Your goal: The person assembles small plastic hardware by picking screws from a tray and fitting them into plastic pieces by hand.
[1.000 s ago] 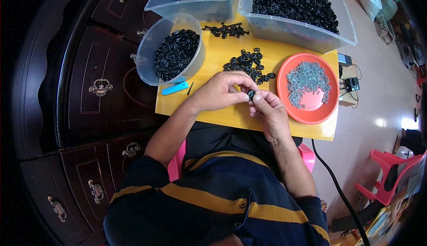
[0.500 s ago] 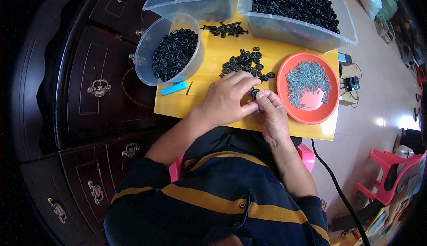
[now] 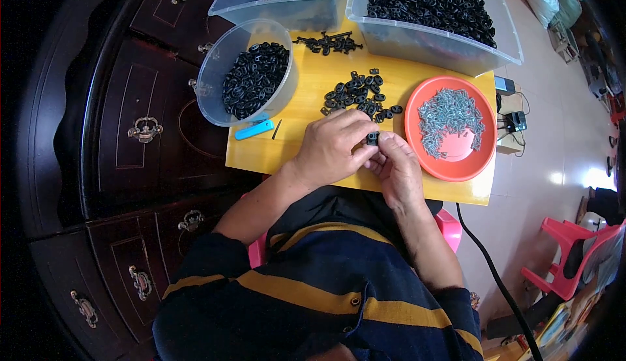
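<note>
Right hand (image 3: 401, 168) with fingers pinching a small black piece (image 3: 372, 138), left hand (image 3: 331, 147) curved close, its pinch unclear, yellow bench (image 3: 312, 77) below, red dish (image 3: 456, 169) alongside

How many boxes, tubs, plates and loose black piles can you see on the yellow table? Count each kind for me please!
Clear boxes: 2
Round clear tub: 1
Red plate: 1
Loose black piles: 2
Total: 6
</note>
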Action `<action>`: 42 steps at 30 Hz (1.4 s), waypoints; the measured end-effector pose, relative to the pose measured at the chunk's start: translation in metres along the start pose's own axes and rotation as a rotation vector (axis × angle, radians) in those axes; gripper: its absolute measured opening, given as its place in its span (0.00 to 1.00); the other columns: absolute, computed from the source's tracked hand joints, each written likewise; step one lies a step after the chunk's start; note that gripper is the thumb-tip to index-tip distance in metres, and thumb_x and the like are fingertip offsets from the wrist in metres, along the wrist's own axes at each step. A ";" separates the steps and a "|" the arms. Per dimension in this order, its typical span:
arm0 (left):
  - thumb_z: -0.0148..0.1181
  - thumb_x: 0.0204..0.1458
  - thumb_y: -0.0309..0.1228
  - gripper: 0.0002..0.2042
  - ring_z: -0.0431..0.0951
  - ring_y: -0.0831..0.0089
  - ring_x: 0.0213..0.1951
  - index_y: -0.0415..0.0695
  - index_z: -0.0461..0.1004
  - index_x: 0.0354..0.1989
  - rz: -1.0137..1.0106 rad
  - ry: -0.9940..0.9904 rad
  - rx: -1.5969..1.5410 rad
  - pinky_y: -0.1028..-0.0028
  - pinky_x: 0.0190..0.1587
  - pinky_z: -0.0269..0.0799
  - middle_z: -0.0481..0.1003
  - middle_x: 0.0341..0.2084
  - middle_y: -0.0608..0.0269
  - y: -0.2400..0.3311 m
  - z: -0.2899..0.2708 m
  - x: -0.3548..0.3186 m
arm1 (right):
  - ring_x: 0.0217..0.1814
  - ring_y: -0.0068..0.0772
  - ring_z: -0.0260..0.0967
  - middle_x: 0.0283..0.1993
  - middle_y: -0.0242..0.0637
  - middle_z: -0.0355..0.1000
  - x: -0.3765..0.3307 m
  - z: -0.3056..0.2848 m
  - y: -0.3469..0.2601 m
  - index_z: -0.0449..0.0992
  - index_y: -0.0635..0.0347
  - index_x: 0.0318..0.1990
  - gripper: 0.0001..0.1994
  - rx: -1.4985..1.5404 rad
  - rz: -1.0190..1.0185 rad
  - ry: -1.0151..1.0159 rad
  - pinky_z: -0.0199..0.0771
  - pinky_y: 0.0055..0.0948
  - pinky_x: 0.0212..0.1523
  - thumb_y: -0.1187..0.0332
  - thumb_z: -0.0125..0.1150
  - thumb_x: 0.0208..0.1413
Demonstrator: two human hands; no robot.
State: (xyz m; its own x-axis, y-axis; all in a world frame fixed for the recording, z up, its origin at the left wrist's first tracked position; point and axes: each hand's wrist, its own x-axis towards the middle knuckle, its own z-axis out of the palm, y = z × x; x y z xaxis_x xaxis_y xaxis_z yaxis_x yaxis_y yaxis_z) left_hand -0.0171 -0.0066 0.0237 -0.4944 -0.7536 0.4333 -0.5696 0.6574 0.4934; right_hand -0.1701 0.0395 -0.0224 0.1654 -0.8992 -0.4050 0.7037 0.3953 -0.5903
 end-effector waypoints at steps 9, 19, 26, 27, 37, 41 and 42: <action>0.66 0.41 0.27 0.09 0.78 0.61 0.33 0.42 0.77 0.34 0.042 -0.005 -0.019 0.65 0.35 0.75 0.77 0.31 0.61 -0.003 -0.001 0.001 | 0.34 0.19 0.71 0.34 0.30 0.76 0.000 -0.002 0.003 0.76 0.59 0.42 0.08 0.003 -0.011 0.012 0.72 0.21 0.38 0.64 0.55 0.66; 0.67 0.41 0.26 0.10 0.79 0.61 0.33 0.42 0.78 0.34 0.045 0.011 -0.086 0.66 0.35 0.75 0.78 0.31 0.61 -0.007 0.004 0.002 | 0.33 0.19 0.70 0.33 0.29 0.75 -0.001 -0.001 0.005 0.76 0.58 0.41 0.08 -0.016 -0.074 0.030 0.71 0.22 0.38 0.64 0.55 0.66; 0.68 0.42 0.27 0.10 0.80 0.61 0.33 0.42 0.78 0.34 0.006 0.014 -0.147 0.66 0.35 0.76 0.78 0.30 0.60 -0.010 0.004 0.002 | 0.34 0.18 0.70 0.32 0.28 0.75 -0.001 -0.001 0.004 0.76 0.58 0.40 0.08 -0.007 -0.075 0.027 0.71 0.22 0.38 0.64 0.54 0.67; 0.69 0.42 0.27 0.10 0.80 0.61 0.33 0.42 0.79 0.34 0.010 0.013 -0.157 0.66 0.35 0.76 0.79 0.30 0.60 -0.011 0.005 0.002 | 0.34 0.18 0.70 0.32 0.28 0.75 -0.001 -0.001 0.004 0.76 0.58 0.40 0.08 -0.008 -0.074 0.027 0.71 0.22 0.38 0.64 0.54 0.67; 0.69 0.41 0.27 0.09 0.80 0.62 0.33 0.43 0.80 0.33 0.026 -0.015 -0.169 0.68 0.35 0.76 0.79 0.29 0.61 -0.012 0.003 0.006 | 0.34 0.19 0.70 0.33 0.28 0.74 -0.002 0.000 0.002 0.75 0.58 0.40 0.08 -0.024 -0.082 0.028 0.70 0.22 0.38 0.64 0.54 0.67; 0.68 0.42 0.27 0.10 0.80 0.62 0.34 0.43 0.80 0.34 0.009 -0.039 -0.176 0.67 0.36 0.76 0.79 0.30 0.61 -0.013 0.003 0.006 | 0.33 0.18 0.69 0.34 0.29 0.74 -0.001 -0.001 0.003 0.75 0.58 0.40 0.09 -0.025 -0.097 0.033 0.69 0.21 0.38 0.64 0.53 0.67; 0.68 0.42 0.27 0.10 0.80 0.61 0.34 0.43 0.80 0.35 -0.006 -0.047 -0.177 0.67 0.36 0.76 0.79 0.31 0.60 -0.012 0.003 0.006 | 0.33 0.18 0.69 0.34 0.29 0.74 0.000 -0.001 0.004 0.75 0.58 0.40 0.09 -0.026 -0.097 0.032 0.69 0.21 0.38 0.64 0.53 0.67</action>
State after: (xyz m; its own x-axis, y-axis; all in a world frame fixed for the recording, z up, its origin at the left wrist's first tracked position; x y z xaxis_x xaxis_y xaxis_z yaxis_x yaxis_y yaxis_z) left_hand -0.0149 -0.0189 0.0175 -0.5239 -0.7540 0.3961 -0.4501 0.6400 0.6228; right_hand -0.1681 0.0416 -0.0255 0.0748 -0.9274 -0.3664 0.6972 0.3113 -0.6457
